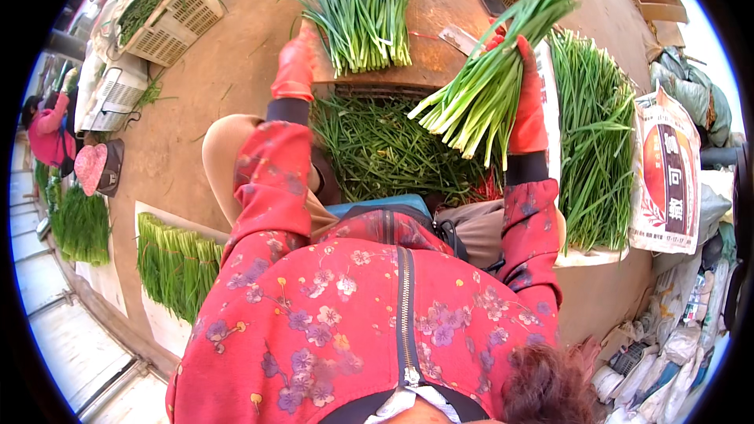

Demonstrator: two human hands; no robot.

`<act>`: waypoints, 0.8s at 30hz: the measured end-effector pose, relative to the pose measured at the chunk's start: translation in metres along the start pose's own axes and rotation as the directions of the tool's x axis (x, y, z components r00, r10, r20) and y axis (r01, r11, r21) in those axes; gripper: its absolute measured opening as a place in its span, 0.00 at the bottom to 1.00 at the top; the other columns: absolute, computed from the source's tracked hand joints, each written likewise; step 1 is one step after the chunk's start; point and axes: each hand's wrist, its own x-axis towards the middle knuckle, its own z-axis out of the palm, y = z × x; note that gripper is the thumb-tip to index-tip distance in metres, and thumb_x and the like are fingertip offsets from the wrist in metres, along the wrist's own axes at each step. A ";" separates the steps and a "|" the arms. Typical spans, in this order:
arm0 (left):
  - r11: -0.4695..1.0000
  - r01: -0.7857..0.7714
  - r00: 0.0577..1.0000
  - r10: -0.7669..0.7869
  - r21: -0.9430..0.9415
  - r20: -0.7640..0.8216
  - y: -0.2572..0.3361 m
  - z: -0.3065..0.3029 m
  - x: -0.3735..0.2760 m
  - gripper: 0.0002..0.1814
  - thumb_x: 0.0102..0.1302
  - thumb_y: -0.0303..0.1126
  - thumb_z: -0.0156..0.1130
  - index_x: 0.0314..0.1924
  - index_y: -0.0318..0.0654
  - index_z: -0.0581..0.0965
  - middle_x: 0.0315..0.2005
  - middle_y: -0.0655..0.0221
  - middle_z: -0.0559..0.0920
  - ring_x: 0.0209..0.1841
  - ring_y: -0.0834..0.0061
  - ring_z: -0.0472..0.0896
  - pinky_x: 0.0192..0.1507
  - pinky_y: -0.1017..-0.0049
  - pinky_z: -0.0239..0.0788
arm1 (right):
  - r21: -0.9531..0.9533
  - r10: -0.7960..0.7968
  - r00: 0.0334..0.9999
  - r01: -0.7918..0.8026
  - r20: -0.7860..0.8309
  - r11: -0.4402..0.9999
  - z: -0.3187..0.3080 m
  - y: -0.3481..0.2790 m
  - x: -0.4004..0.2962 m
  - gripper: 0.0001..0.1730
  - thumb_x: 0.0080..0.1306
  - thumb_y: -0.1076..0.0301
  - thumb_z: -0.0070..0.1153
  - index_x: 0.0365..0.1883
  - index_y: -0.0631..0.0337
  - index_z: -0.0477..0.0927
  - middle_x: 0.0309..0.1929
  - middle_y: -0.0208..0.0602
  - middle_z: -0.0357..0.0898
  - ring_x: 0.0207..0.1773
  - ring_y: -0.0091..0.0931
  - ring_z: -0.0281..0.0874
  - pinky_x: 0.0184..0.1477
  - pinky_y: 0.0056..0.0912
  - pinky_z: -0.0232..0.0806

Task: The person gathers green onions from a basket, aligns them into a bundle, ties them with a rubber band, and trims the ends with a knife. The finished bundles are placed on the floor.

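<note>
My right hand (528, 94), in a red rubber glove, grips a loose bunch of garlic chives (477, 97) above the right side of a low wooden board (439, 62). The pale cut ends point down and left, the green tips up and right. At the board's left edge is my left hand (294, 68), also gloved; its fingers are blurred, so I cannot tell whether they hold anything. Beside it a second bunch of chives (368, 17) lies on the board. A metal blade (459, 40) rests partly hidden behind the held bunch, near a thin red tie (423, 35).
Loose chive trimmings (389, 147) heap below the board, between my legs. A long pile of chives (592, 147) lies to the right, beside a printed sack (665, 176). Tied bundles (177, 259) sit at left. Plastic crates (177, 26) and another person (50, 129) are farther off.
</note>
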 end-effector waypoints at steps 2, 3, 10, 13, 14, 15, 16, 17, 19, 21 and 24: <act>0.997 -0.029 0.996 0.023 0.076 0.081 -0.033 0.003 0.010 0.24 0.61 0.54 0.60 0.39 0.39 0.76 0.22 0.73 0.73 0.25 0.79 0.70 0.23 0.76 0.61 | -0.179 0.009 0.997 0.004 0.073 0.984 0.014 -0.004 0.029 0.28 0.62 0.54 0.58 0.54 0.64 0.72 0.35 0.31 0.79 0.36 0.25 0.79 0.40 0.29 0.75; 0.978 -0.193 0.980 0.189 0.084 0.057 -0.041 0.008 0.014 0.25 0.62 0.54 0.59 0.43 0.36 0.76 0.26 0.69 0.75 0.29 0.76 0.72 0.30 0.75 0.63 | -0.321 0.021 0.998 0.001 0.067 0.947 0.025 -0.006 0.054 0.26 0.61 0.54 0.60 0.51 0.64 0.75 0.34 0.31 0.79 0.34 0.24 0.79 0.39 0.28 0.74; 0.893 -0.386 0.922 0.364 0.233 0.132 -0.021 0.045 0.010 0.48 0.61 0.60 0.58 0.66 0.27 0.55 0.51 0.51 0.75 0.52 0.63 0.73 0.55 0.70 0.62 | -0.796 0.149 0.983 -0.176 -0.108 0.579 0.082 0.046 0.194 0.18 0.59 0.52 0.60 0.28 0.61 0.79 0.21 0.31 0.79 0.18 0.27 0.75 0.26 0.28 0.68; 0.927 -0.297 0.952 0.270 0.230 0.141 -0.011 0.055 0.008 0.51 0.58 0.62 0.59 0.67 0.29 0.54 0.54 0.49 0.73 0.55 0.62 0.72 0.57 0.68 0.61 | -0.953 -0.176 0.971 -0.105 -0.160 0.285 0.091 0.115 0.241 0.23 0.54 0.52 0.65 0.29 0.67 0.78 0.27 0.43 0.79 0.27 0.31 0.76 0.32 0.38 0.68; 0.942 -0.260 0.961 0.231 0.212 0.150 -0.009 0.058 0.009 0.53 0.56 0.62 0.62 0.68 0.31 0.53 0.59 0.47 0.68 0.61 0.59 0.68 0.60 0.67 0.58 | -0.985 -0.238 0.959 -0.135 -0.157 0.106 0.090 0.136 0.257 0.27 0.54 0.51 0.66 0.37 0.70 0.78 0.30 0.48 0.80 0.34 0.36 0.79 0.39 0.40 0.70; 0.932 -0.266 0.960 0.234 0.247 0.152 -0.007 0.060 0.010 0.54 0.55 0.62 0.62 0.68 0.31 0.52 0.60 0.47 0.67 0.62 0.58 0.67 0.61 0.67 0.57 | -0.988 -0.372 0.919 -0.150 -0.131 -0.023 0.087 0.162 0.268 0.36 0.54 0.46 0.64 0.47 0.70 0.74 0.42 0.54 0.79 0.46 0.39 0.78 0.49 0.41 0.68; 0.922 -0.260 0.962 0.223 0.286 0.154 -0.006 0.062 0.011 0.54 0.55 0.62 0.63 0.68 0.31 0.52 0.61 0.47 0.66 0.63 0.58 0.65 0.61 0.67 0.57 | -0.973 -0.403 0.906 -0.195 -0.130 -0.125 0.081 0.181 0.277 0.41 0.56 0.42 0.60 0.54 0.70 0.69 0.47 0.55 0.76 0.51 0.42 0.75 0.53 0.41 0.66; 0.915 -0.235 0.968 0.191 0.329 0.161 -0.005 0.064 0.013 0.55 0.54 0.62 0.63 0.68 0.31 0.52 0.63 0.47 0.65 0.65 0.57 0.64 0.62 0.67 0.56 | -0.934 -0.409 0.894 -0.287 -0.182 -0.211 0.075 0.194 0.286 0.46 0.57 0.38 0.56 0.60 0.69 0.65 0.53 0.55 0.74 0.56 0.44 0.73 0.57 0.41 0.64; 0.901 -0.224 0.971 0.175 0.371 0.161 -0.004 0.067 0.014 0.56 0.53 0.61 0.65 0.68 0.27 0.52 0.63 0.49 0.64 0.65 0.61 0.63 0.63 0.69 0.54 | -0.933 -0.406 0.892 -0.299 -0.198 -0.202 0.067 0.208 0.301 0.42 0.60 0.40 0.53 0.60 0.66 0.65 0.55 0.52 0.73 0.57 0.44 0.72 0.58 0.41 0.63; 0.888 -0.257 0.963 0.203 0.381 0.175 -0.004 0.069 0.015 0.56 0.52 0.61 0.66 0.67 0.26 0.53 0.62 0.49 0.66 0.64 0.61 0.64 0.62 0.69 0.55 | -0.930 -0.333 0.914 -0.308 -0.231 -0.201 0.059 0.198 0.309 0.38 0.63 0.42 0.48 0.62 0.62 0.64 0.56 0.50 0.72 0.59 0.44 0.70 0.59 0.42 0.62; 0.905 -0.266 0.955 0.200 0.332 0.220 -0.002 0.066 0.024 0.53 0.52 0.59 0.68 0.64 0.25 0.58 0.57 0.54 0.71 0.61 0.65 0.67 0.61 0.70 0.56 | -0.961 -0.329 0.943 -0.143 -0.059 -0.239 0.044 0.153 0.300 0.35 0.65 0.46 0.47 0.62 0.62 0.65 0.57 0.53 0.71 0.61 0.45 0.68 0.62 0.41 0.60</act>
